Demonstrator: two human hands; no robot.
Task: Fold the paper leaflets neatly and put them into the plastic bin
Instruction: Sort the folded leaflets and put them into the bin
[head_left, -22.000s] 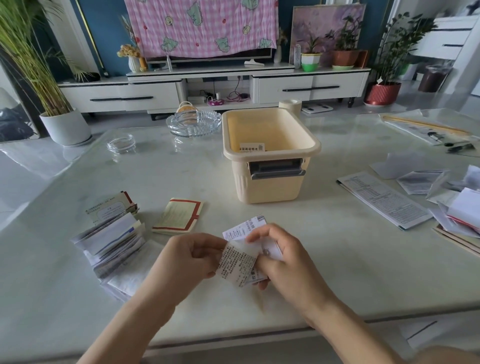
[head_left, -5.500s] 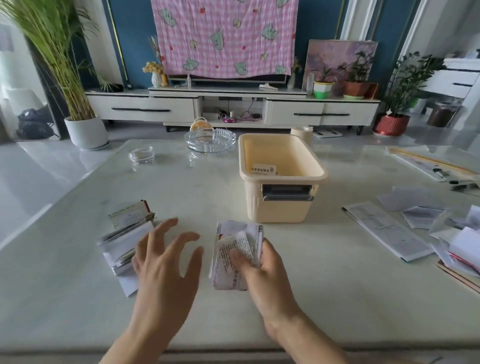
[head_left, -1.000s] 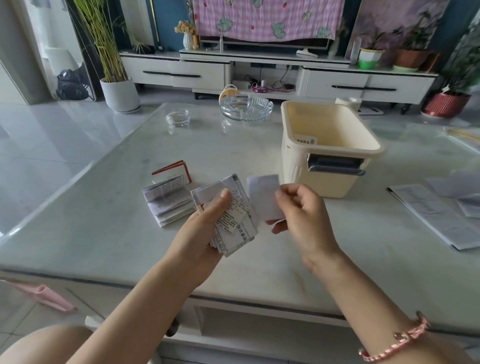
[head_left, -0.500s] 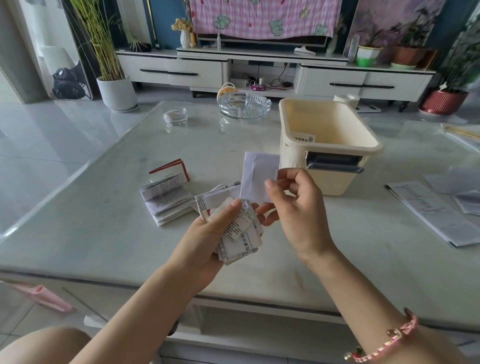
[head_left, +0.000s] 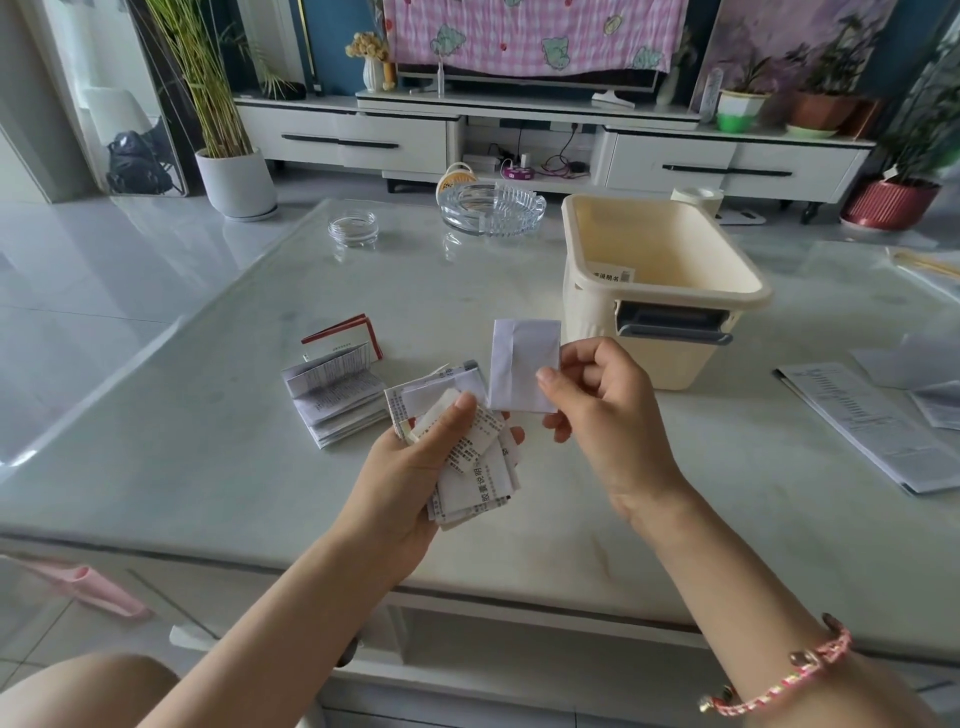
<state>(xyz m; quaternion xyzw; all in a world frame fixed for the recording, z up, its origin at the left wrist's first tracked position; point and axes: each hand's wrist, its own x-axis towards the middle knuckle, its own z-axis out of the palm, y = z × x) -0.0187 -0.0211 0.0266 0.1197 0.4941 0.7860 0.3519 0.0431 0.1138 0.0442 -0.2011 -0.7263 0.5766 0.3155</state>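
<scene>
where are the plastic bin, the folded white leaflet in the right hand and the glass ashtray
plastic bin (head_left: 691, 364): head view, lower part of its front wall
folded white leaflet (head_left: 522, 364): head view, middle of its blank face
glass ashtray (head_left: 493, 210): head view, centre of the bowl

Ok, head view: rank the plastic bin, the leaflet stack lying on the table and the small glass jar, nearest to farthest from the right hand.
1. Plastic bin: just behind the right hand, which pinches a white leaflet.
2. Leaflet stack: on the table, leftward, past the left hand holding a bundle.
3. Small glass jar: far back left.
</scene>
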